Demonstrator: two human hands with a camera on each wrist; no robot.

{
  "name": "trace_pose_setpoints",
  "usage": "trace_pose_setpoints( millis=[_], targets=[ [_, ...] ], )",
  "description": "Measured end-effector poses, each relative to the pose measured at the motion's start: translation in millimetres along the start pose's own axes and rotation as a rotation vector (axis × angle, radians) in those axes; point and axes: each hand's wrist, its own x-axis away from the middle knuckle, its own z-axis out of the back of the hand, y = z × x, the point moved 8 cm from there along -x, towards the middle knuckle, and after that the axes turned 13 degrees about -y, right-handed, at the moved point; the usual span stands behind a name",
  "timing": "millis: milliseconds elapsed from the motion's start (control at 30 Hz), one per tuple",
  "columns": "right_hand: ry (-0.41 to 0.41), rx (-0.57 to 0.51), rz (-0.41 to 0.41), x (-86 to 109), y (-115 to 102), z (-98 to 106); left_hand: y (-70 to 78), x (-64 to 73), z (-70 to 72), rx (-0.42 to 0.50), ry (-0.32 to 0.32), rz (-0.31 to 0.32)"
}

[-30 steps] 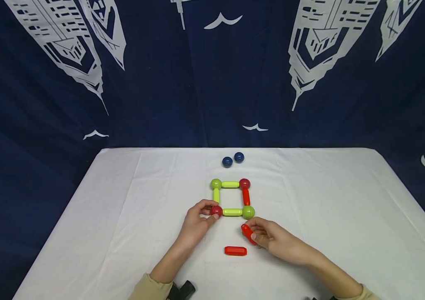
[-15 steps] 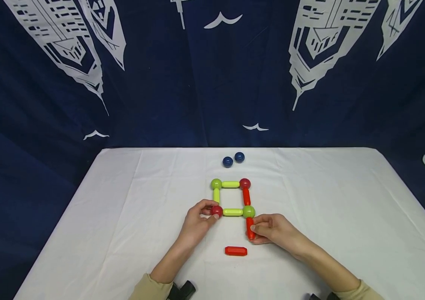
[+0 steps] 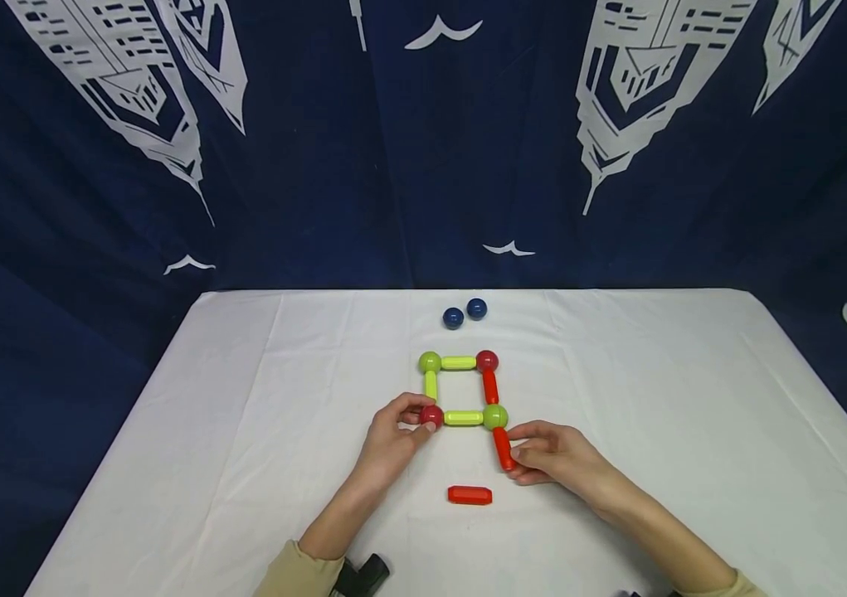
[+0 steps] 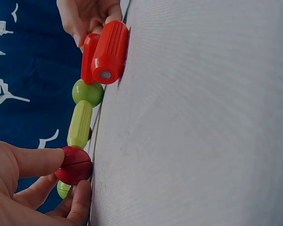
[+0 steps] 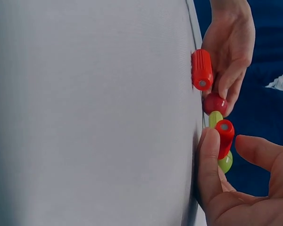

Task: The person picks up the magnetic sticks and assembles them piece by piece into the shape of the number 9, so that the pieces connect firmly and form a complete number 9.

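Note:
A square of magnetic rods and balls lies on the table. My left hand (image 3: 391, 444) pinches its near-left red ball (image 3: 431, 416) between thumb and fingers; the left wrist view shows the same grip. From the near-right green ball (image 3: 495, 416), a red magnetic rod (image 3: 503, 448) sticks out toward me, slightly slanted. My right hand (image 3: 561, 464) is beside that rod. In the right wrist view a finger lies against the rod (image 5: 225, 139), while the thumb (image 5: 257, 149) stands a little apart from it. Another red rod (image 3: 469, 495) lies loose nearer to me.
Two dark blue balls (image 3: 464, 313) sit behind the square. The square's far side has a green ball (image 3: 430, 361), a yellow-green rod (image 3: 458, 362) and a red ball (image 3: 487, 361). A navy printed cloth (image 3: 304, 207) hangs beyond the white table (image 3: 281, 373).
My right hand brought the red rod up to the near-right green ball, where it now joins. The rod then slanted slightly and the right thumb loosened. My left hand stayed on the red ball.

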Motion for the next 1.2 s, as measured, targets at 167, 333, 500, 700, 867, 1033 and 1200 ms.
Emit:
trace_pose_setpoints(
  millis=[167,333,500,700,867,1033,1200],
  targets=[
    [0.002,0.001,0.005,2.7,-1,5,-0.3,-1.2,1.0,-0.001,0.001,-0.002],
    [0.079,0.098,0.028,-0.9,-11,23,-0.9,-1.6,1.5,0.002,0.001,-0.001],
    [0.148,0.219,0.084,-15.0,-34,47,-1.0,-1.9,1.5,0.002,0.002,0.008],
    [0.158,0.343,0.170,-42.0,-67,66,-0.9,-0.9,0.9,0.002,0.002,0.009],
    [0.168,0.494,0.236,-74.7,-84,79,-1.0,-0.9,0.7,0.010,0.002,0.005],
    [0.148,0.574,0.244,-109.0,-87,89,-0.9,-0.8,0.9,0.001,0.003,0.004],
    [0.151,0.649,0.243,-133.5,-90,94,0.3,0.2,0.7,-0.001,0.000,-0.019]
  ],
)
